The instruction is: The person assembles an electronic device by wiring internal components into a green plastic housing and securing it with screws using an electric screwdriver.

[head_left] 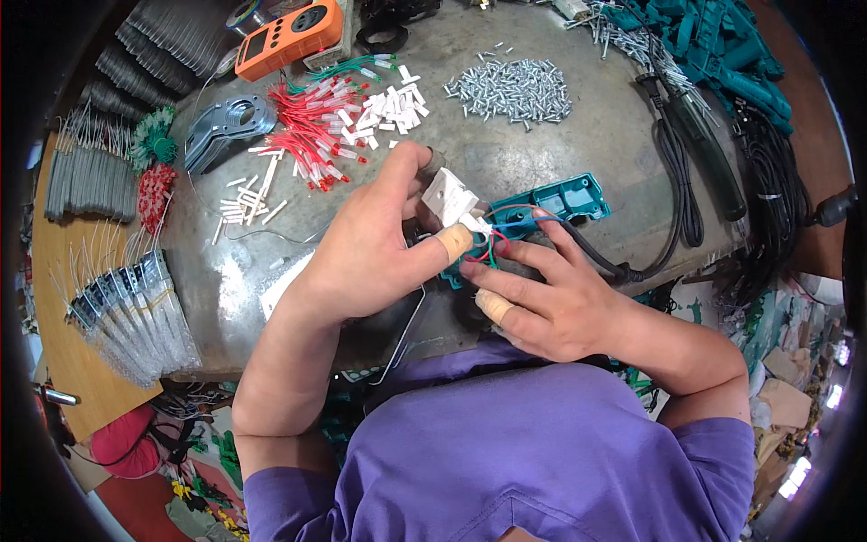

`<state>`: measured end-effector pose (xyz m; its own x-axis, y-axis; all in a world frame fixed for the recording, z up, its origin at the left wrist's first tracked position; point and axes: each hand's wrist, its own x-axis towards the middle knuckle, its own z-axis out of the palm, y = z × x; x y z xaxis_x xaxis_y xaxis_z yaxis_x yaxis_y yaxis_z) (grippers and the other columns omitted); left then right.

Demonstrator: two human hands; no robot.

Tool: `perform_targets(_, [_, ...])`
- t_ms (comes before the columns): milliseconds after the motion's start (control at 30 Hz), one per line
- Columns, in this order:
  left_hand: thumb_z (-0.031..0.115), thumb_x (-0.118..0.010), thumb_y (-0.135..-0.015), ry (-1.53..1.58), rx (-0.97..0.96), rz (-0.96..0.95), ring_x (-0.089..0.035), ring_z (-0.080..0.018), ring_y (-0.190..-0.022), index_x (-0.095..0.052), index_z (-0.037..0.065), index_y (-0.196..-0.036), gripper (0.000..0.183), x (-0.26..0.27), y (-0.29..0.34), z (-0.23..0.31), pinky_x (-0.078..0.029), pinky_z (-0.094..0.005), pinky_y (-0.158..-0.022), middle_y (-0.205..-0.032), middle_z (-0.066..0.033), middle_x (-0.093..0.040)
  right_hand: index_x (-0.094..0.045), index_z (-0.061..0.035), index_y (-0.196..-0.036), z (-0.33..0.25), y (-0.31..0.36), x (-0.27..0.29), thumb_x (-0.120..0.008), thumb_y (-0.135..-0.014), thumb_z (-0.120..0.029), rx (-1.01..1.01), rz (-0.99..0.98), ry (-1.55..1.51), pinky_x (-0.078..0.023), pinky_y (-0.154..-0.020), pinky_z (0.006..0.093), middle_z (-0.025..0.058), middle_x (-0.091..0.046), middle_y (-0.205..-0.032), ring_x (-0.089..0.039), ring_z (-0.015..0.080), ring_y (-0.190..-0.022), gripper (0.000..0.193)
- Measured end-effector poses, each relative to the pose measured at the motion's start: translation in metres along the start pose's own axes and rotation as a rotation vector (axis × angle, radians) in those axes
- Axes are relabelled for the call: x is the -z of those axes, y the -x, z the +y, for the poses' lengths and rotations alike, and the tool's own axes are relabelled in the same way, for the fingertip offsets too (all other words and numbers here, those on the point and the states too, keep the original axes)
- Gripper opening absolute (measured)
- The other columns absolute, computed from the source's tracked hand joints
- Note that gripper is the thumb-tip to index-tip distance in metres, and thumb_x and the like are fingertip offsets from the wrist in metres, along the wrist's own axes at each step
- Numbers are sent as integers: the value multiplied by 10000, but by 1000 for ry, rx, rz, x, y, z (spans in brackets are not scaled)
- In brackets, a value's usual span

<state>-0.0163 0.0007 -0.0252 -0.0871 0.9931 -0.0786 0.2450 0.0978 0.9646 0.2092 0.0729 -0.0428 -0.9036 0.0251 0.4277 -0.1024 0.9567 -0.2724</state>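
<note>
My left hand [366, 239] grips a small white plastic part [449, 197] between thumb and a bandaged forefinger. My right hand [542, 303] pinches thin red, green and blue wires [497, 242] that run from that part into a teal plastic housing [564, 199] lying on the grey worktop [596, 117]. A black cable [603, 262] leaves the housing toward the right. Both hands meet over the near edge of the worktop, fingertips almost touching.
On the worktop lie red wires [307, 126], white sleeves [393, 107], a heap of silver screws [513, 88], metal brackets [221, 126] and an orange meter [289, 38]. Teal housings [713, 45] and black cables [777, 181] pile up right. Bagged parts [131, 312] lie left.
</note>
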Motion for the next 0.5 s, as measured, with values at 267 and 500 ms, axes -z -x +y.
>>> perform_targets(267, [146,-741,-751,-163,-147,-32,-666,-285,-847,-430,9,-1181,548,4,1,-3,-512,-378,-726,-935,-171,-622,-547,39,-1119,-16,-17,-8,-664,-721,-104,-284,46,-138,-391,-1026,582,229,-557,-1199,-516,455,-1148,439])
perform_targets(500, [129,-780,-729,-283,-61,-20,-538,-141,-965,-467,39,-1176,553,3,6,11,-461,-300,-849,-1017,-63,-526,-593,-80,-1017,-4,23,6,-682,-765,-147,-130,-30,6,-296,-1068,638,86,-551,-1330,-499,389,-1234,275])
